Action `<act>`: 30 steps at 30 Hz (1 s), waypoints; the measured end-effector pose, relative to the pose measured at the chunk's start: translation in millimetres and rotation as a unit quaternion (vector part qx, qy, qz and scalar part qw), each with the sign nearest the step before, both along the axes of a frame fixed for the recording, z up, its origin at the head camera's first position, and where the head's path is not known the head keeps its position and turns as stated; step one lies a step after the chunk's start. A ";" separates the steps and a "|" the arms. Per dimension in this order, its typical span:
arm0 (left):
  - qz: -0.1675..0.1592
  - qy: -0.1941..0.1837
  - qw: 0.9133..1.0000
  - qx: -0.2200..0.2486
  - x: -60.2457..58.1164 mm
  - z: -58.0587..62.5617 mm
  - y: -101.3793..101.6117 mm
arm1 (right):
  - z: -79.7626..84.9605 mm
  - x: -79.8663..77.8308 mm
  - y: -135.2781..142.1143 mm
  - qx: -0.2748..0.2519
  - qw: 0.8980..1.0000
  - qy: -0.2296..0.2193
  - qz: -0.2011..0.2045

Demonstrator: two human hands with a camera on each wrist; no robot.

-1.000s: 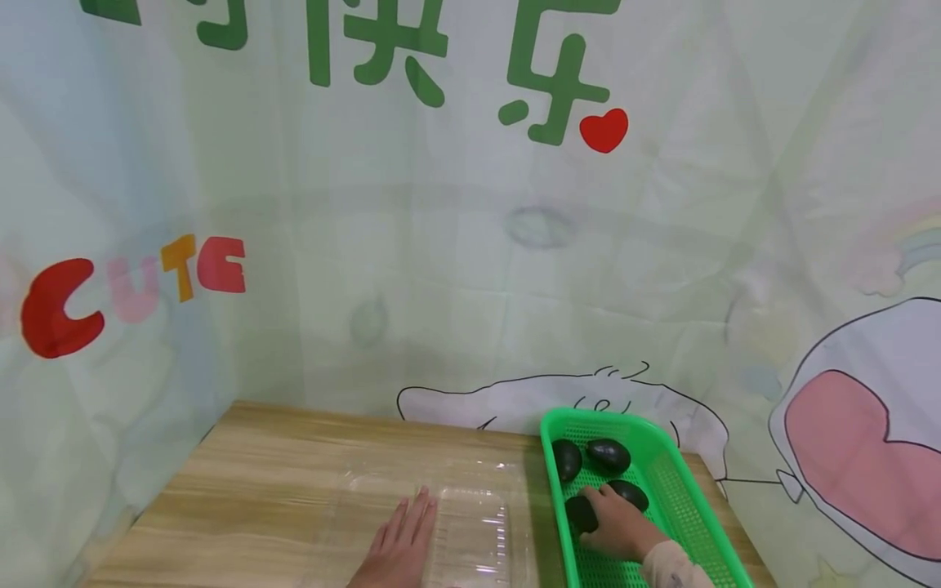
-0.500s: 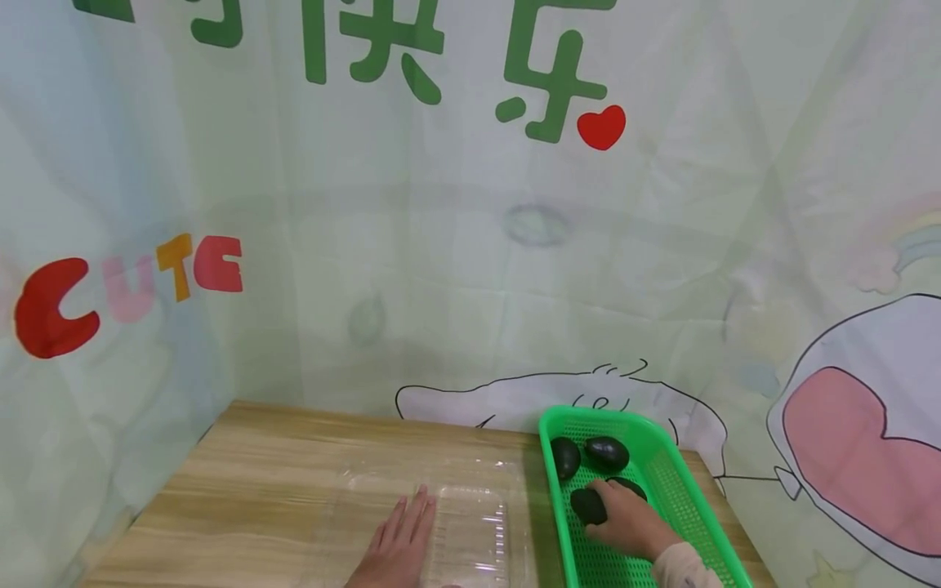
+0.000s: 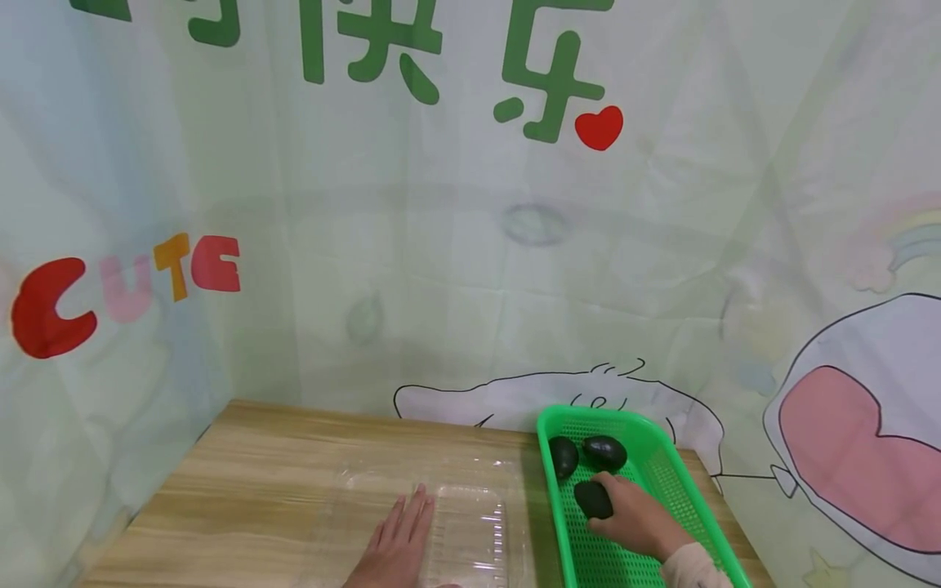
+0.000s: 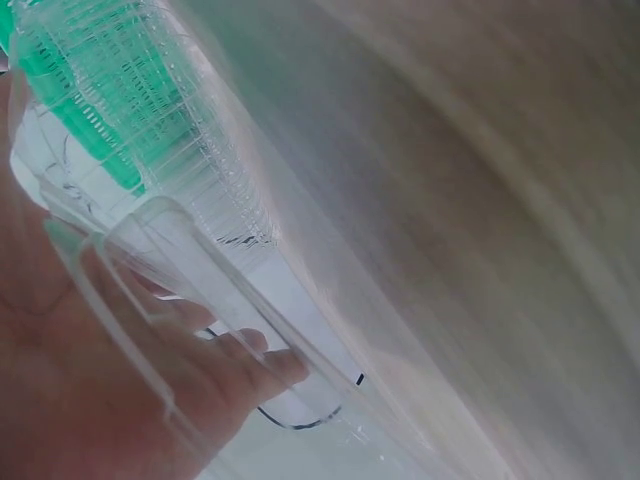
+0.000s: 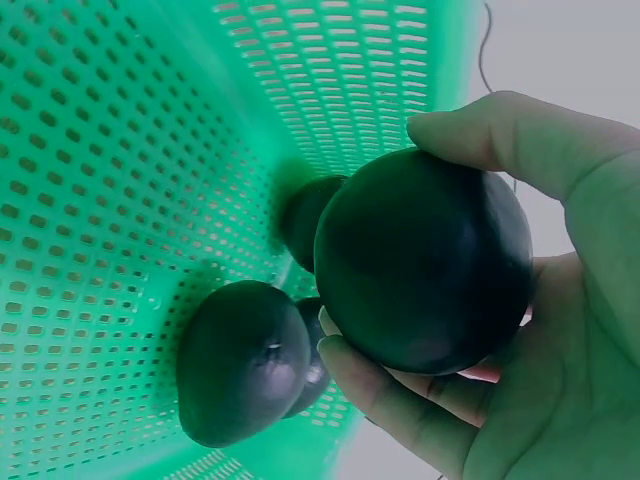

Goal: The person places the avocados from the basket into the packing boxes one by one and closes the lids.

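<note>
My right hand [image 3: 632,518] grips a dark, almost black avocado [image 5: 420,260] between thumb and fingers, over the green basket [image 3: 706,498]. In the right wrist view, other dark avocados [image 5: 243,362] lie on the perforated basket floor behind the held one. The head view shows two of them, one avocado [image 3: 564,457] by the left wall and another avocado [image 3: 604,452] near the far end. My left hand [image 3: 397,543] rests with extended fingers on a clear plastic clamshell box [image 3: 470,531]. Up close, its clear rim [image 4: 270,330] crosses in front of the fingers.
The wooden tabletop [image 3: 243,490] extends left of the clear box. The basket stands at the table's right side, close to the box. A printed cloth backdrop [image 3: 441,286] hangs behind the table and along its sides.
My right hand has drawn the avocado slightly away from the basket's left wall, and now covers the avocado seen beside it earlier. The left hand has stayed on the clear box.
</note>
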State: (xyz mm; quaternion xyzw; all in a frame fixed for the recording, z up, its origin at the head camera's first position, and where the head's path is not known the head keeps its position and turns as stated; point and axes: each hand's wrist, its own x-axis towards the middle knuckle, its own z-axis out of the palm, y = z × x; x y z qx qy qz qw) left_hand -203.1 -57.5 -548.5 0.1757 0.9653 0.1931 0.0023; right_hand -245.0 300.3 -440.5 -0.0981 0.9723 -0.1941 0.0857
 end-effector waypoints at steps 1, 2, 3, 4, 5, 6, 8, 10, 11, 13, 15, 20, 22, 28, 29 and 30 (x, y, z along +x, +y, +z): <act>-0.001 0.001 1.000 0.000 0.3 0.1 -0.1 | 0.9 0.7 -0.2 0.001 1.000 0.002 -0.004; 0.000 0.003 1.000 0.001 0.5 0.1 0.0 | 1.9 1.3 -0.4 0.002 1.000 0.003 -0.008; -0.001 0.007 1.000 0.002 0.8 -0.2 0.0 | 3.0 2.0 -0.7 0.003 1.000 0.005 -0.013; -0.001 0.010 1.000 0.003 1.0 -0.5 0.2 | 3.7 2.5 -1.0 0.003 1.000 0.006 -0.017; 0.000 0.014 1.000 0.003 1.2 -0.6 0.3 | 4.7 3.1 -1.2 0.003 1.000 0.009 -0.019; 0.000 0.018 1.000 0.004 1.6 -0.8 0.4 | 5.7 3.9 -1.4 0.003 1.000 0.009 -0.023; 0.000 0.024 1.000 0.007 1.8 -1.0 0.6 | 7.8 5.8 -1.8 -0.001 0.999 0.009 -0.035; 0.000 0.027 1.000 0.009 2.1 -1.3 0.6 | 9.8 8.1 -2.2 -0.007 0.999 0.008 -0.048; 0.000 0.029 1.000 0.011 2.1 -1.5 0.6 | 10.7 9.2 -2.4 -0.010 0.999 0.009 -0.053; 0.000 0.032 0.999 0.014 2.1 -2.1 0.6 | 12.1 11.3 -2.7 -0.016 0.998 0.010 -0.060; 0.000 0.034 0.999 0.014 2.0 -2.5 0.7 | 13.5 13.6 -3.0 -0.020 0.998 0.014 -0.065; 0.001 0.035 0.999 0.011 2.6 -2.3 1.2 | 16.1 19.7 -3.2 -0.026 0.996 0.022 -0.079; 0.001 0.034 0.999 0.013 3.0 -1.8 1.2 | 17.1 22.2 -2.8 -0.026 0.996 0.023 -0.085; -0.004 0.036 0.999 0.020 2.9 -1.2 0.0 | 18.9 30.5 -0.7 -0.025 0.994 0.026 -0.104; -0.005 0.037 0.999 0.020 2.5 -1.6 -0.2 | 19.2 31.8 -0.4 -0.028 0.994 0.027 -0.107; -0.006 0.038 0.999 0.020 2.0 -2.0 -0.3 | 19.8 33.4 -0.4 -0.031 0.993 0.027 -0.111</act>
